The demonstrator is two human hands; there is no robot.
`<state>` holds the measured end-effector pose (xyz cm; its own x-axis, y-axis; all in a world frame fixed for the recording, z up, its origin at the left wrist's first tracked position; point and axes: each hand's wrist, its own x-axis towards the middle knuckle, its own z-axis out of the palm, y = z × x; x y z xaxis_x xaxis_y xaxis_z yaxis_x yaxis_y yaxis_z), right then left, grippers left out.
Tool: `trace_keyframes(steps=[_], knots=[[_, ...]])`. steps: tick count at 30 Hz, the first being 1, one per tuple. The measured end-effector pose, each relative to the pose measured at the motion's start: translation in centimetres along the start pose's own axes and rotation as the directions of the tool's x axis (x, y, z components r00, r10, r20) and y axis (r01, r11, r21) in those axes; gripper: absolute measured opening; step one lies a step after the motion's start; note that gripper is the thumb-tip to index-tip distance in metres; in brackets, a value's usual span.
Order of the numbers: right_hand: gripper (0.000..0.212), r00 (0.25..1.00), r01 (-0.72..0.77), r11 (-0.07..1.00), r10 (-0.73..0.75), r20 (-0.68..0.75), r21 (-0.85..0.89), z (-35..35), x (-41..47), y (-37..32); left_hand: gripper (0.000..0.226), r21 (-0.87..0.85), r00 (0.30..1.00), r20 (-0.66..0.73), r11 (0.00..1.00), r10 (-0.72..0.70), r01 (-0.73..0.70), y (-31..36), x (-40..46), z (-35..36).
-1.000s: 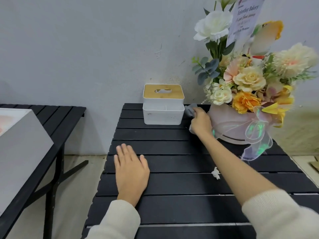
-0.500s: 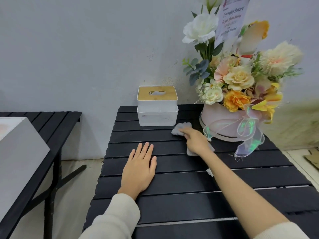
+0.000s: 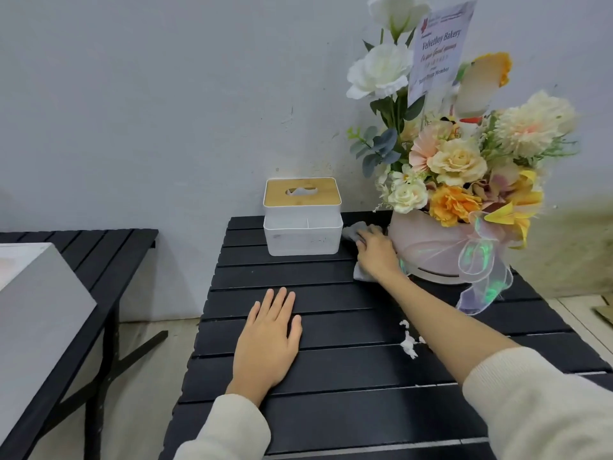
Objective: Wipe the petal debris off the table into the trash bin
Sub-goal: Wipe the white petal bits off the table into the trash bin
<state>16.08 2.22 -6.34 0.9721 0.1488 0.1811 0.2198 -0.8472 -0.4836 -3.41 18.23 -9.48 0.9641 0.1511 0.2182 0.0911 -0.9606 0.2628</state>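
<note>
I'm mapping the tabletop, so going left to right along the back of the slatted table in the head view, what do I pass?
tissue box → grey cloth → right hand pressing on the cloth → pink flower pot

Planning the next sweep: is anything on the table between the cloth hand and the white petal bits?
Nothing visible. Bare black slats lie between the right hand, on the grey cloth by the flower box, and the petal debris; only its own forearm passes over there.
</note>
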Motion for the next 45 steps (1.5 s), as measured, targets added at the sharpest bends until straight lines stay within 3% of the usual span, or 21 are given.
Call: trace_keyframes(steps=[3, 8, 13, 18, 20, 23, 25, 33, 38, 42, 45], knots=[[0.049, 0.997, -0.029, 0.988, 0.04, 0.066, -0.153, 2.1, 0.5, -0.3, 0.077, -0.002, 1.0, -0.012, 1.0, -0.002, 0.002, 0.0, 0.1, 0.1], [0.069, 0.984, 0.023, 0.988, 0.005, 0.181, -0.154, 1.2, -3.1, -0.9, 0.078, 0.014, 1.0, -0.004, 1.0, -0.005, 0.005, -0.1, 0.1, 0.1], [0.07, 0.968, 0.121, 0.984, -0.088, 0.237, -0.129, -0.9, -12.2, -2.5, 0.079, -0.013, 1.0, -0.006, 1.0, -0.006, 0.005, 0.0, 0.1, 0.1], [0.068, 0.993, 0.104, 0.994, -0.105, 0.06, 0.017, -2.5, -13.5, -4.4, 0.08, -0.048, 1.0, -0.021, 0.999, -0.019, 0.018, 0.0, 0.2, 0.1], [0.065, 0.992, 0.122, 0.991, -0.12, 0.043, -0.046, -1.6, -11.8, -5.2, 0.079, -0.056, 0.999, -0.034, 0.998, -0.028, 0.026, 0.0, 0.2, 0.1], [0.052, 0.979, 0.133, 0.973, -0.1, 0.178, -0.186, 0.9, -10.0, -5.7, 0.078, -0.046, 0.999, -0.031, 0.999, -0.028, 0.027, -0.1, 0.2, 0.1], [0.054, 0.974, 0.131, 0.961, -0.08, 0.211, -0.245, 1.5, -9.1, -5.1, 0.079, -0.048, 0.999, -0.033, 0.998, -0.028, 0.027, -0.2, 0.3, 0.1], [0.066, 0.99, -0.074, 0.92, 0.115, 0.084, -0.385, -2.1, -8.8, -0.5, 0.078, -0.063, 0.998, -0.055, 0.998, -0.024, 0.021, 0.0, 0.2, -0.1], [0.049, 0.966, -0.185, 0.856, 0.248, 0.069, -0.483, -5.2, -13.0, 2.2, 0.078, -0.054, 0.999, -0.049, 0.998, -0.021, 0.018, 0.0, 0.2, 0.1], [0.038, 0.946, -0.285, 0.891, 0.322, 0.048, -0.354, -9.4, -14.3, 2.2, 0.079, -0.041, 0.998, -0.051, 0.999, -0.022, 0.019, 0.1, 0.2, 0.2], [0.038, 0.98, -0.197, 0.942, 0.178, -0.093, -0.273, -10.0, -13.6, -0.1, 0.081, -0.03, 0.999, -0.041, 0.999, -0.02, 0.019, 0.2, 0.2, 0.1]])
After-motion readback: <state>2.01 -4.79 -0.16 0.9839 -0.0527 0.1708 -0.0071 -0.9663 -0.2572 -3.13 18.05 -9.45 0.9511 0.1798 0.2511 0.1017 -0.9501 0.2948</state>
